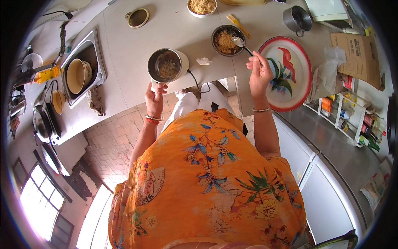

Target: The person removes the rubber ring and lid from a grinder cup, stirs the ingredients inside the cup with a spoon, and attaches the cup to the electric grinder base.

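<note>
My left hand (156, 98) grips the handle of a white electric pot (184, 63) at the counter's front edge. Inside its dark interior lie some brownish crumbly bits. In my right hand (260, 74) is a metal spoon (238, 41) with a dark handle. The spoon's bowl rests over a round dark metal bowl (214, 47), at the right side of a golden-brown crumbly food (224, 40). My right wrist is beside an enamel tray (306, 74) with a red rim and a painted flower. A black cord (194, 79) hangs from the pot.
Behind stand a white bowl of crumbs (202, 7), a pastry brush (238, 25), a round lid (138, 18) and a metal pot (297, 21). A crumpled wrapper (204, 61) lies between pot and bowl. The sink (101, 70) is left; a cardboard box (356, 56) and a bottle rack (342, 115) are right.
</note>
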